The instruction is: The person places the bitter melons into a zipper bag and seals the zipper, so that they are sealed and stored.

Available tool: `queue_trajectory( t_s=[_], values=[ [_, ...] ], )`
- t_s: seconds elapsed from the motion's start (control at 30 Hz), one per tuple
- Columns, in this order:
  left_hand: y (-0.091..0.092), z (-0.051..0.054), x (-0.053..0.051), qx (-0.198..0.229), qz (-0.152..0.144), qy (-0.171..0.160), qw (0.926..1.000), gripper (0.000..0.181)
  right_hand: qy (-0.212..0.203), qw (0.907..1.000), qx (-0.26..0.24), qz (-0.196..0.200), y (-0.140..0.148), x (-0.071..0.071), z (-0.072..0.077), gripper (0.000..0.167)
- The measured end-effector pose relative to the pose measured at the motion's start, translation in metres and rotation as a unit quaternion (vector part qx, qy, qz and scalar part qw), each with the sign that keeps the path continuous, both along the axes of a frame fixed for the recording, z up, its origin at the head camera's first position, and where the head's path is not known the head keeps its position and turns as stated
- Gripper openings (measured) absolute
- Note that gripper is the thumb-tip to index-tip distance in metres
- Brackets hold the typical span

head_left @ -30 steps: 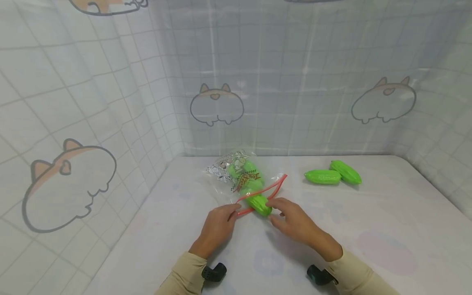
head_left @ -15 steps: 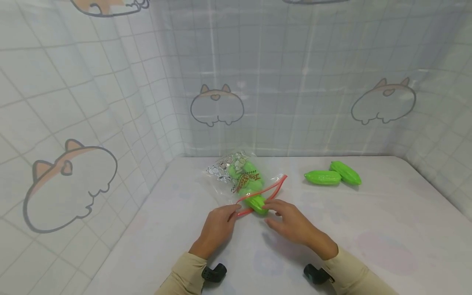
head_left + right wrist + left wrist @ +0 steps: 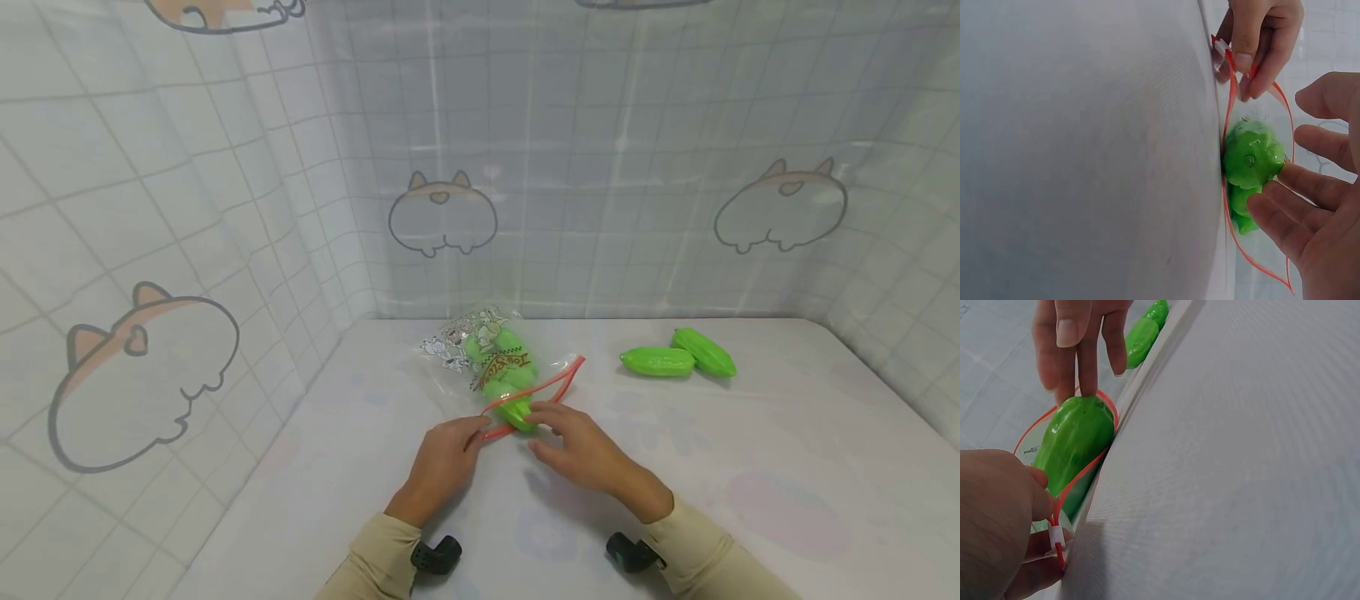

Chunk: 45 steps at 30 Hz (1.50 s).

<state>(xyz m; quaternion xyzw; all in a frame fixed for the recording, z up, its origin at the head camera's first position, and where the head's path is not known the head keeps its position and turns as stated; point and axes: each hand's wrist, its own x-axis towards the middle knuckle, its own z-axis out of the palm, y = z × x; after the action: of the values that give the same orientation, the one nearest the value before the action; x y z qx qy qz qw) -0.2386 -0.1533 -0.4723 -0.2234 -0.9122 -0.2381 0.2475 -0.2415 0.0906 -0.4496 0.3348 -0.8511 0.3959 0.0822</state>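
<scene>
Presently pinching, with the left hand (image 3: pixel 442 458), one corner of the mouth of a clear plastic zip bag (image 3: pixel 453 354) with printed drawings and red edging (image 3: pixel 534 389), just beside its small white slider (image 3: pixel 1056 535). Touching, with the right hand (image 3: pixel 585 446), the near end of a glossy, bright green, ridged object (image 3: pixel 1072 440), long and rounded like a gourd. Having the right hand wide, with fingers almost straight and spread, and with the thumb apart from the fingers. Can find this green object lying in the opened mouth of the bag, between the two red edges, with its far part inside and its near end at the opening. Can see also, deeper in the bag, more green shapes (image 3: pixel 513 342), looking paler through the film; cannot count them surely. Farther to the right, on the white desk (image 3: pixel 360 417), can notice two green ridged pieces (image 3: pixel 657 362), touching each other and well apart from the bag, placed one almost crosswise and one slanting. Wearing beige sleeves (image 3: pixel 720 558) on both arms, and at each wrist a small black device (image 3: pixel 437 556). Behind the desk, can see a pale curtain (image 3: pixel 570 208) with grey grid lines and drawn round animals.
</scene>
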Motion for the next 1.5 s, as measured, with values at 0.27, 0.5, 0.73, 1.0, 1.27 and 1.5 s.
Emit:
queue_trajectory(
  t_s=[0.27,0.5,0.73,1.0,1.27,1.5],
  values=[
    [-0.001,0.000,0.000,0.001,0.001,0.003,1.0000,0.022,0.011,0.9998,0.019,0.000,-0.007,-0.005,-0.001,0.033],
    [-0.001,-0.001,0.000,0.000,-0.001,0.005,1.0000,0.021,-0.001,0.9996,0.027,0.008,-0.011,-0.008,0.001,0.034],
    [0.000,0.000,0.000,-0.004,-0.002,0.017,0.9999,0.020,0.000,0.9993,0.037,0.009,-0.014,-0.010,0.000,0.035],
    [0.000,0.000,-0.001,0.004,-0.017,0.027,0.9995,0.021,0.014,0.9981,0.060,0.005,-0.013,-0.001,0.003,0.036],
    [0.000,-0.001,-0.002,0.004,-0.014,0.016,0.9998,0.022,0.026,0.9949,0.097,0.006,-0.008,0.007,0.004,0.035],
    [-0.001,-0.002,-0.003,0.005,-0.017,0.014,0.9997,0.021,0.042,0.9942,0.097,0.018,-0.008,0.005,0.003,0.036]
  ],
)
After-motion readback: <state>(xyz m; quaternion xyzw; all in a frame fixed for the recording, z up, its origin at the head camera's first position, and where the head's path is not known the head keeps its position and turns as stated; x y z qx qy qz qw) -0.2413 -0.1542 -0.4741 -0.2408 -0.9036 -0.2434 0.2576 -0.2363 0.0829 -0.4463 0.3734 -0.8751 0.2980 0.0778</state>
